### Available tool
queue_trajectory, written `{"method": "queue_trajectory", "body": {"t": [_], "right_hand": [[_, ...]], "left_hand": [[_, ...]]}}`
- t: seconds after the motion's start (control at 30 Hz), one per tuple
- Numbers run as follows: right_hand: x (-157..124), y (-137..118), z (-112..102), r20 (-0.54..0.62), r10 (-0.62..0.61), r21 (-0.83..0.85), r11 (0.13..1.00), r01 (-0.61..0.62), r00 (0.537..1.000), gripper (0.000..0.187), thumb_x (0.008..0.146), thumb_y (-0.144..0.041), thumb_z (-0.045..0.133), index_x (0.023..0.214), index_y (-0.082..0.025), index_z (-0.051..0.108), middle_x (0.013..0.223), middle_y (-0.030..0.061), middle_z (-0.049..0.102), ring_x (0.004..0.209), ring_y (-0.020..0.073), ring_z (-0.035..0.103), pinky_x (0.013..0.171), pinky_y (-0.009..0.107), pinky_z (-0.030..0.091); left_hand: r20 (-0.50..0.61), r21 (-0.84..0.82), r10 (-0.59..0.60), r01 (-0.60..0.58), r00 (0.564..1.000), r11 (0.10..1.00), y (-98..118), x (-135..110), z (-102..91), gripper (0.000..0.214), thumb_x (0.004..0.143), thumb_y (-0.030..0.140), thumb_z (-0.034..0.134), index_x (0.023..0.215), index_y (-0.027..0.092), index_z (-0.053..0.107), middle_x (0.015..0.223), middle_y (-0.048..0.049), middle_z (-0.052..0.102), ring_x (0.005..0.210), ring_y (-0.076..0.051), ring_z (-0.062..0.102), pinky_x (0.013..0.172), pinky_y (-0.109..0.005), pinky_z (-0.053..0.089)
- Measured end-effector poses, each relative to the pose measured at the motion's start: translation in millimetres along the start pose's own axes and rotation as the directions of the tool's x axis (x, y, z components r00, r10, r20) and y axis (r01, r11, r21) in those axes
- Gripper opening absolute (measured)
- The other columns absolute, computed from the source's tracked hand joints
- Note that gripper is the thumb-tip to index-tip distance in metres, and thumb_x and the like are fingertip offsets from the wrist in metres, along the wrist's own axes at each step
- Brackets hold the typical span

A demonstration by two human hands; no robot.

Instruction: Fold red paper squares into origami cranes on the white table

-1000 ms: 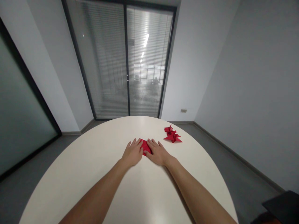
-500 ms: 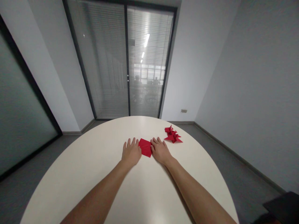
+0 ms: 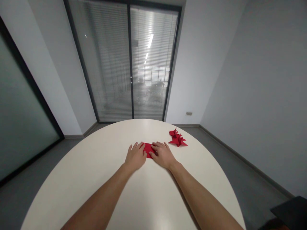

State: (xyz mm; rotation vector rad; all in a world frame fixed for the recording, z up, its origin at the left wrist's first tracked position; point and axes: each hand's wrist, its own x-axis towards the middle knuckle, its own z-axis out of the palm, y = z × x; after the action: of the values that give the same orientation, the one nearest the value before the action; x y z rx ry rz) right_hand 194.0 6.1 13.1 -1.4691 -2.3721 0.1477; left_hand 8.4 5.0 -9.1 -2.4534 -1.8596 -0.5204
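Note:
A small folded piece of red paper (image 3: pixel 148 150) lies on the white table between my hands, its two side edges hidden under fingers. My left hand (image 3: pixel 136 156) rests palm down at the paper's left side, fingers spread, with index finger and thumb touching its edge. From the right, my right hand (image 3: pixel 164 154) reaches over the paper, fingers stretched out and thumb apart, fingertips lying on its surface. Beyond my right hand sits a cluster of red folded paper figures (image 3: pixel 177 140) with pointed tips.
The round white table (image 3: pixel 96 169) curves away at its far edge. Behind it stands a glass partition with blinds (image 3: pixel 115 73). A dark flat object (image 3: pixel 291 210) shows at the lower right, beside the table. A small wall plate (image 3: pixel 189 113) sits low on the wall.
My right hand's fingers and thumb have moved left onto the paper and cover more of it. The visible part of the paper is smaller and its outline has changed. My left hand has barely shifted.

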Motion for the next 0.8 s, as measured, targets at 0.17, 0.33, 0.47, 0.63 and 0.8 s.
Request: {"method": "queue_trajectory", "body": {"t": [0.17, 0.33, 0.47, 0.63, 0.8], "right_hand": [[-1.3, 0.4, 1.6, 0.055, -0.021, 0.023, 1.000, 0.019, 0.998, 0.070, 0.090, -0.062, 0.054, 0.145, -0.018, 0.053, 0.154, 0.0137, 0.047, 0.144, 0.0340, 0.038, 0.120, 0.057, 0.018], [-0.3, 2.3, 2.7, 0.047, -0.036, 0.024, 0.999, 0.034, 0.998, 0.075, 0.089, -0.065, 0.055, 0.147, -0.016, 0.052, 0.155, 0.0137, 0.047, 0.143, 0.0350, 0.040, 0.119, 0.053, 0.024], [1.4, 2.5, 3.7, -0.009, -0.073, 0.007, 0.997, 0.073, 0.997, 0.058, 0.095, -0.056, 0.053, 0.136, -0.015, 0.063, 0.145, 0.0143, 0.058, 0.137, 0.0315, 0.048, 0.116, 0.045, 0.031], [2.3, 2.1, 3.1, -0.075, -0.112, -0.011, 0.994, 0.112, 0.991, 0.045, 0.097, -0.049, 0.053, 0.124, -0.017, 0.070, 0.132, 0.0130, 0.068, 0.128, 0.0296, 0.056, 0.111, 0.041, 0.036], [1.9, -0.9, -4.1, -0.116, -0.164, -0.017, 0.987, 0.163, 0.980, 0.039, 0.102, -0.043, 0.046, 0.101, -0.018, 0.075, 0.106, 0.0108, 0.076, 0.103, 0.0246, 0.066, 0.097, 0.035, 0.043]], "left_hand": [[-0.039, 0.004, -0.026, 0.027, 0.999, 1.000, -2.5, 1.9, 0.3, 0.043, 0.097, 0.029, 0.042, 0.136, 0.019, 0.060, 0.147, -0.0113, 0.056, 0.136, -0.034, 0.048, 0.116, -0.055, 0.031], [-0.053, 0.021, -0.044, 0.045, 0.998, 0.999, -2.3, 1.0, -0.3, 0.044, 0.099, 0.032, 0.041, 0.136, 0.019, 0.060, 0.148, -0.0108, 0.056, 0.136, -0.033, 0.048, 0.116, -0.053, 0.031], [-0.056, 0.018, -0.061, 0.062, 0.997, 0.998, -1.6, 0.5, 0.2, 0.046, 0.100, 0.037, 0.039, 0.137, 0.017, 0.060, 0.150, -0.0129, 0.054, 0.137, -0.034, 0.048, 0.116, -0.053, 0.031], [-0.080, -0.004, -0.056, 0.056, 0.995, 0.998, -1.3, 0.7, -0.8, 0.049, 0.099, 0.042, 0.042, 0.134, 0.014, 0.062, 0.146, -0.0175, 0.056, 0.135, -0.034, 0.050, 0.115, -0.051, 0.033], [-0.144, -0.091, -0.045, 0.032, 0.989, 0.995, 1.1, -0.1, -8.3, 0.047, 0.097, 0.040, 0.048, 0.134, 0.013, 0.060, 0.136, -0.0192, 0.063, 0.126, -0.033, 0.058, 0.109, -0.047, 0.040]]}}
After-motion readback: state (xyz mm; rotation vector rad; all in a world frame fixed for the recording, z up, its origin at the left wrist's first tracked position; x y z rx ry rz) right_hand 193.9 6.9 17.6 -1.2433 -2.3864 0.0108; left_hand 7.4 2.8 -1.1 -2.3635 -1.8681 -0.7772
